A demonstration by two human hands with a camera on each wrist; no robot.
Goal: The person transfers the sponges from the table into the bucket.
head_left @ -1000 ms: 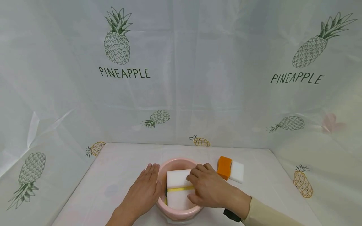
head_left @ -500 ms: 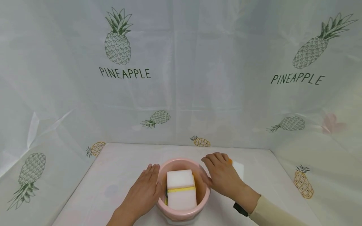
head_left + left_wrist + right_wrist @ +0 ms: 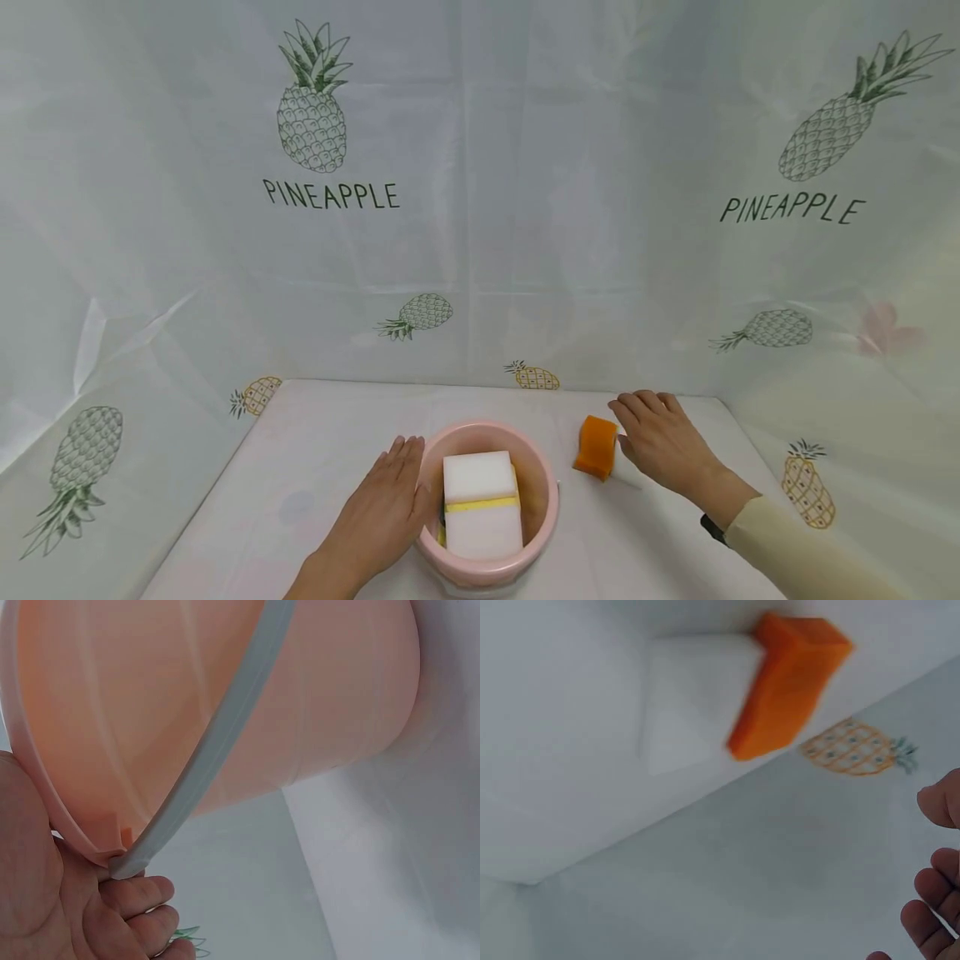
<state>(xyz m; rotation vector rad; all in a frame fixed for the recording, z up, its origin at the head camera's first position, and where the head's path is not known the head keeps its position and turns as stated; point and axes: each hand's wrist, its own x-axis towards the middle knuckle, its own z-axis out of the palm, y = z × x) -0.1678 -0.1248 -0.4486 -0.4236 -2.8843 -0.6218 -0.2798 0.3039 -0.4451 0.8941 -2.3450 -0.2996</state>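
Note:
My left hand point(image 3: 382, 500) rests with straight fingers against the left rim of a pink bucket point(image 3: 480, 572). In the left wrist view its fingers lie by the end of the bucket's grey handle point(image 3: 210, 746). Two white sponges point(image 3: 480, 475) sit inside, a yellow strip point(image 3: 482, 504) showing between them. My right hand point(image 3: 663, 442) hovers with nothing in it, loosely bent, over a white sponge point(image 3: 694, 701) on the table, hiding most of it from the head view. An orange sponge point(image 3: 597, 447) lies beside that white one, to the left of the right hand.
A table point(image 3: 337, 425) with a pale cloth carries all of this. Behind it and on both sides hangs a white sheet point(image 3: 570, 250) printed with pineapples. More yellow and dark pieces show along the inside of the bucket, partly under the white sponges.
My right hand has let go of the white sponge in the bucket and moved right, past the orange sponge, to above the other white sponge. The left hand stays at the rim.

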